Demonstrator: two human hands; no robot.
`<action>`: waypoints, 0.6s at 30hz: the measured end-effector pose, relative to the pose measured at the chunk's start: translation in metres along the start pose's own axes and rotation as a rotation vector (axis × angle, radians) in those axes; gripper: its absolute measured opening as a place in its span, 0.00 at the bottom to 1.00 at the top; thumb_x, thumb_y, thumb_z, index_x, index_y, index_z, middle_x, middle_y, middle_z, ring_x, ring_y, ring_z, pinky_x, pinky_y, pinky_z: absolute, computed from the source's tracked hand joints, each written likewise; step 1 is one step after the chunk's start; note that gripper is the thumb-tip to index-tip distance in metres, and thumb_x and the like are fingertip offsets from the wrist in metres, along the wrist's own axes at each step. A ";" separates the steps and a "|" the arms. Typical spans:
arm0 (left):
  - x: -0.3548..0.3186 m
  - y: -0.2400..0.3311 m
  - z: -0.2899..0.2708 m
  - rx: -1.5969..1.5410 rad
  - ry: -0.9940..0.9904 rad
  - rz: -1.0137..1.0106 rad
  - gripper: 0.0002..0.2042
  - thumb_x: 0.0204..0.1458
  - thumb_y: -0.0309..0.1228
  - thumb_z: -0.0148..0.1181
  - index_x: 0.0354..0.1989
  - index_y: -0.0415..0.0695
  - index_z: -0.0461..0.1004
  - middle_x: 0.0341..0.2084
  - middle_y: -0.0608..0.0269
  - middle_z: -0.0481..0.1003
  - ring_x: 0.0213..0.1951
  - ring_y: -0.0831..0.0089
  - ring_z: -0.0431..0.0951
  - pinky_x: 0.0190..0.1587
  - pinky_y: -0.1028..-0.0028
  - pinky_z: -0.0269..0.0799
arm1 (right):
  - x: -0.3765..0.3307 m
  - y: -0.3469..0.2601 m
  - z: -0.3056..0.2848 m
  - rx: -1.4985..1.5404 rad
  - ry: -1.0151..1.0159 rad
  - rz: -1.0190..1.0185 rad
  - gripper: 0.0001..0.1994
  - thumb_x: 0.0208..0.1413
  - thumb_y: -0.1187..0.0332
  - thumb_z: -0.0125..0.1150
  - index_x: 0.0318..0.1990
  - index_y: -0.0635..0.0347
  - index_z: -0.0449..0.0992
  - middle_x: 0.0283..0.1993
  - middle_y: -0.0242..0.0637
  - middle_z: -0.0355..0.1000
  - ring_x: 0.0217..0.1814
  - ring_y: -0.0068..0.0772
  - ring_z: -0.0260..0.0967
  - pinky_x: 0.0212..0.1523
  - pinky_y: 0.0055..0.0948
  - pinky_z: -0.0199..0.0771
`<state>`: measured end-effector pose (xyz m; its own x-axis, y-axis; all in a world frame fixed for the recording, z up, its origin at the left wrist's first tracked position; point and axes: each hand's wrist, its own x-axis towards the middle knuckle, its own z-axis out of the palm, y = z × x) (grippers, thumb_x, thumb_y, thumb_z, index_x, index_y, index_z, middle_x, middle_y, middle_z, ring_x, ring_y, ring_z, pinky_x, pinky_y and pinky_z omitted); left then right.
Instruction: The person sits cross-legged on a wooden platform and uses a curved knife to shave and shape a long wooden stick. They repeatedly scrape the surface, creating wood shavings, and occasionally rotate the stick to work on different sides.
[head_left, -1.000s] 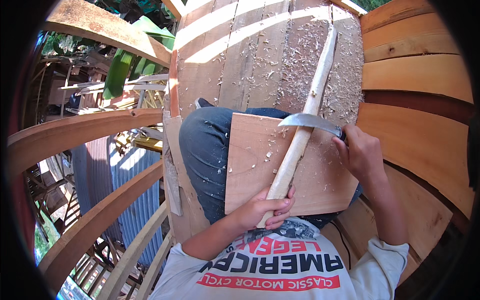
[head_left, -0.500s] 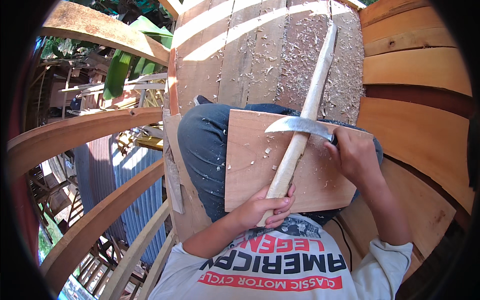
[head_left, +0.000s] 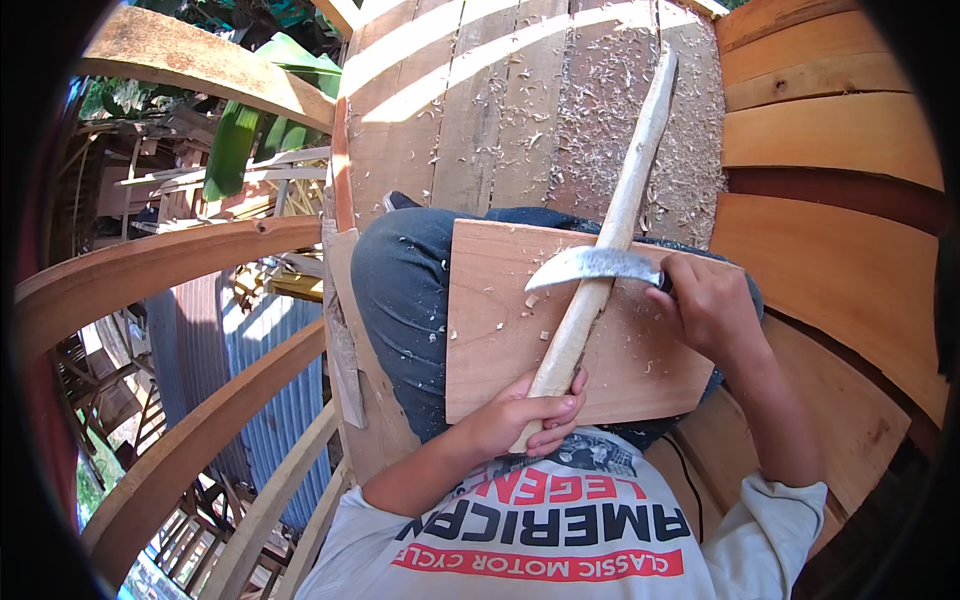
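Observation:
A long pale wooden stick [head_left: 618, 220] lies across a flat wooden board [head_left: 500, 330] that rests on my lap. My left hand [head_left: 525, 415] grips the stick's near end, close to my chest. My right hand [head_left: 705, 300] holds the handle of a curved metal knife [head_left: 590, 267]. The blade lies crosswise on the stick, about at its middle. Small pale shavings are scattered on the board around the blade.
I sit on a plank floor [head_left: 520, 110] strewn with wood shavings. Curved wooden planks [head_left: 830, 130] rise on the right. On the left, curved wooden ribs [head_left: 150, 270] stand over an open drop with corrugated roofing [head_left: 260, 350] and green leaves below.
My right hand has drawn the knife down the stick toward me, from higher up to about its middle. The left hand keeps its grip on the near end.

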<state>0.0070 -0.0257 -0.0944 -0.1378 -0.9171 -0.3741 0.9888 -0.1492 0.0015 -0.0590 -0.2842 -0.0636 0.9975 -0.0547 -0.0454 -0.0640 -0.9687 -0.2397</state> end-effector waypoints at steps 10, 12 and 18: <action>0.001 0.004 0.003 -0.010 0.029 -0.016 0.11 0.57 0.29 0.53 0.42 0.44 0.57 0.21 0.69 0.58 0.14 0.83 0.58 0.16 0.82 0.54 | 0.018 0.040 0.008 -0.059 0.084 0.187 0.16 0.59 0.55 0.57 0.29 0.58 0.67 0.23 0.41 0.70 0.24 0.46 0.72 0.23 0.38 0.70; 0.002 0.000 0.003 0.004 0.034 -0.014 0.11 0.57 0.29 0.52 0.42 0.44 0.57 0.20 0.68 0.58 0.14 0.83 0.58 0.16 0.82 0.54 | 0.029 0.074 0.002 -0.137 0.027 0.534 0.15 0.59 0.57 0.56 0.30 0.58 0.67 0.23 0.42 0.69 0.25 0.48 0.71 0.24 0.40 0.69; -0.001 0.004 0.001 -0.022 0.007 -0.046 0.11 0.57 0.29 0.53 0.42 0.44 0.57 0.20 0.69 0.58 0.14 0.83 0.58 0.16 0.82 0.55 | 0.017 0.056 0.009 -0.050 0.136 0.161 0.14 0.60 0.58 0.56 0.31 0.61 0.67 0.23 0.46 0.70 0.25 0.51 0.71 0.25 0.43 0.69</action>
<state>0.0111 -0.0262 -0.0932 -0.1833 -0.9069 -0.3794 0.9824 -0.1832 -0.0367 -0.0461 -0.3374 -0.0862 0.9697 -0.2386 0.0530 -0.2246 -0.9554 -0.1916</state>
